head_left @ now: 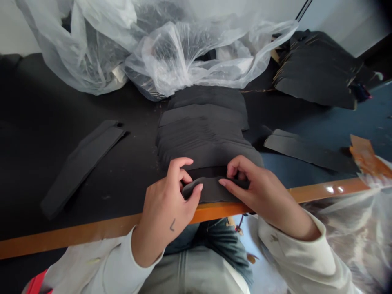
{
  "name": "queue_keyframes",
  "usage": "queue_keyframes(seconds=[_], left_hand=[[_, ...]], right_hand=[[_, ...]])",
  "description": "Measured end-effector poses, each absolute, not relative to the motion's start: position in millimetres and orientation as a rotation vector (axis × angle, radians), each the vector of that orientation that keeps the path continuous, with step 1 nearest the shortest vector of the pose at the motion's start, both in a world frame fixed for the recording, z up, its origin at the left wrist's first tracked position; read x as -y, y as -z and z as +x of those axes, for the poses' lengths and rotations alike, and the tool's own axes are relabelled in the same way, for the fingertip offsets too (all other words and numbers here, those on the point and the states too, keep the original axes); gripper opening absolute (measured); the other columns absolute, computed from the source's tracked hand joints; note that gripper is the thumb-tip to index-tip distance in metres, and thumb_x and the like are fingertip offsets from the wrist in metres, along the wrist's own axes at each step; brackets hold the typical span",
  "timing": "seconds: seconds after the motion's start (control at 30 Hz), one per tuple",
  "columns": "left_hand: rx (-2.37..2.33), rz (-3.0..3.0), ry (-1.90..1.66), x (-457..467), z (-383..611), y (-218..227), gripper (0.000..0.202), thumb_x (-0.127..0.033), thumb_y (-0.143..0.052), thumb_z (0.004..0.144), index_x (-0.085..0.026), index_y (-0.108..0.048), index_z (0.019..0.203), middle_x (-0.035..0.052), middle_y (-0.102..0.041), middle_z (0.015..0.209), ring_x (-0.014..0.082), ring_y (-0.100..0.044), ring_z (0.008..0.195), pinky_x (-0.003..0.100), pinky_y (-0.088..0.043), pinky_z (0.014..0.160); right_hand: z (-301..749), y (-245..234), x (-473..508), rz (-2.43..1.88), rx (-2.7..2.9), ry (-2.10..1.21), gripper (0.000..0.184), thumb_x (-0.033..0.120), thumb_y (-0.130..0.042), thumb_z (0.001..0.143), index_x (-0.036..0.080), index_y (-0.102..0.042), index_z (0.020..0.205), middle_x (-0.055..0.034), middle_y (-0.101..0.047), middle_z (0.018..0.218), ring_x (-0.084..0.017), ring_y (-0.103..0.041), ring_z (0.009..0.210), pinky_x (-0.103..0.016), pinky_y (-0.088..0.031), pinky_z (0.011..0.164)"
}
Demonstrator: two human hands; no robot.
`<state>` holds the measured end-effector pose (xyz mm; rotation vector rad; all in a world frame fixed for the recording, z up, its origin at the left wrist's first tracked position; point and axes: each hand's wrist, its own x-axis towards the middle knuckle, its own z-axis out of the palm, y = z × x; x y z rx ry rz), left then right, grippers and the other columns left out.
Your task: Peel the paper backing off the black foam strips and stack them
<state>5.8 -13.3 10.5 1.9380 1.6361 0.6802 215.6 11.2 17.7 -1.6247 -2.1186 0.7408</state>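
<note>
Near the table's front edge, a dark grey flat piece (210, 189), like leather or card, is held between my two hands. My left hand (171, 208) has its thumb on the piece's left end, with the fingers curled behind it. At the right end, my right hand (260, 188) pinches the same piece between thumb and bent fingers. The piece bows slightly upward along its far edge. Just beyond my fingers lies a fanned stack of similar dark pieces (202, 134), overlapping one another in rows toward the back.
Clear plastic bags (171, 53) with dark contents sit behind the stack. Loose dark strips lie to the left (85, 163) and right (306, 151). Another dark pile (318, 69) stands at the back right. An orange-brown scrap (369, 157) rests near the table's wooden edge (116, 228).
</note>
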Motion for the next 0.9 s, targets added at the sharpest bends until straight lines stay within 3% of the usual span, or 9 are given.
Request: queue_keyframes(seconds=[0.3,0.53,0.7,0.83,0.9], left_hand=[[-1.661,2.014,-0.674,15,8,-10,0.036,-0.022,-0.065,0.086,-0.026,-0.043,0.115,-0.0074,-0.063,0.075,0.0141,-0.061,0.059,0.025,-0.038,0.057],[-1.91,2.205,-0.572,27,-3,-25,0.039,-0.038,-0.063,0.089,-0.022,-0.051,0.122,-0.0009,-0.063,0.076,0.0184,-0.06,0.058,0.028,-0.032,0.05],[-1.829,2.01,-0.663,38,-18,-25,0.032,-0.027,-0.058,0.093,-0.024,-0.048,0.123,-0.0058,-0.062,0.075,0.012,-0.057,0.057,0.024,-0.043,0.059],[-1.823,1.896,-0.763,41,-20,-19,0.038,-0.022,-0.061,0.092,-0.024,-0.045,0.126,-0.0077,-0.06,0.075,0.009,-0.055,0.059,0.021,-0.045,0.061],[-1.801,1.886,-0.778,40,-21,-17,0.041,-0.02,-0.061,0.091,-0.024,-0.044,0.128,-0.0087,-0.058,0.074,0.0078,-0.053,0.057,0.02,-0.045,0.061]], right_hand=[[214,-19,-12,-1.625,2.158,-0.739,0.016,0.026,-0.063,0.083,0.025,-0.047,0.082,0.0056,-0.058,0.071,-0.01,-0.052,0.055,-0.022,-0.038,0.053],[213,-20,-13,-1.633,2.199,-0.77,0.007,0.024,-0.063,0.084,0.025,-0.058,0.088,0.004,-0.065,0.076,-0.012,-0.059,0.062,-0.023,-0.04,0.056],[215,-17,-11,-1.584,2.264,-0.718,0.01,0.025,-0.06,0.088,0.028,-0.064,0.097,0.0038,-0.067,0.084,-0.011,-0.062,0.069,-0.023,-0.042,0.059],[216,-16,-8,-1.544,2.325,-0.673,0.023,0.028,-0.054,0.093,0.036,-0.065,0.112,0.0041,-0.069,0.096,-0.011,-0.063,0.069,-0.023,-0.043,0.06],[216,-15,-7,-1.568,2.323,-0.64,0.023,0.029,-0.055,0.092,0.035,-0.065,0.112,0.0042,-0.068,0.093,-0.01,-0.062,0.065,-0.023,-0.041,0.057]])
